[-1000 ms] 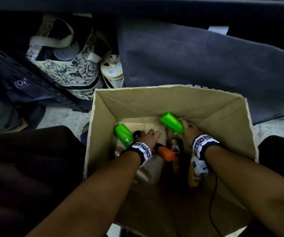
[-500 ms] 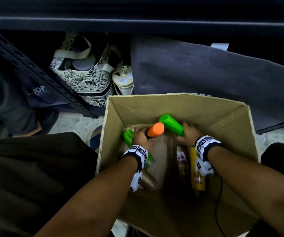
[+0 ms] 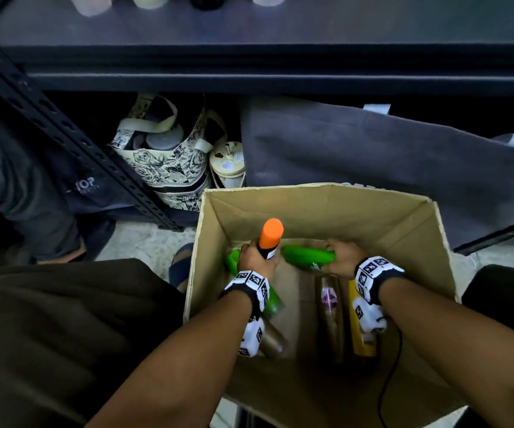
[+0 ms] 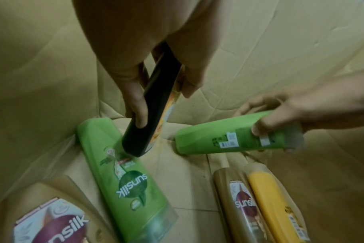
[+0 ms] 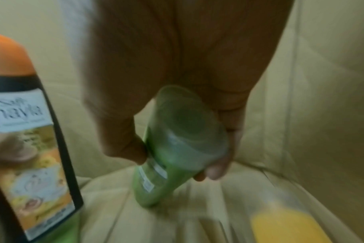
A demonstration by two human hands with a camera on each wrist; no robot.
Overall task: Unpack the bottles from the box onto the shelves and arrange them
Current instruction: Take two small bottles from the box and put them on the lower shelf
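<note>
An open cardboard box (image 3: 398, 217) sits on the floor below a dark shelf (image 3: 249, 29). My left hand (image 3: 257, 257) grips a black bottle with an orange cap (image 3: 270, 234) (image 4: 154, 115) (image 5: 31, 148), held upright inside the box. My right hand (image 3: 340, 257) grips a green bottle (image 3: 308, 256) (image 4: 229, 138) (image 5: 177, 148) near its cap end, tilted above the box floor. Another green Sunsilk bottle (image 4: 127, 184), two brown bottles (image 4: 241, 203) (image 4: 52, 222) and a yellow bottle (image 3: 360, 329) (image 4: 274, 205) lie on the box floor.
Several bottle bases stand on the shelf's far edge (image 3: 147, 0). Under the shelf sit a floral bag (image 3: 163, 162), a white jar (image 3: 228, 165) and a grey fabric bag (image 3: 373, 162). A perforated black strut (image 3: 64, 131) slants at left. My dark-clothed knee (image 3: 48, 335) is left of the box.
My left hand took up the orange-capped bottle and raised it upright. The right hand's green bottle tipped flatter, pointing left. The view tilted up, showing the shelf.
</note>
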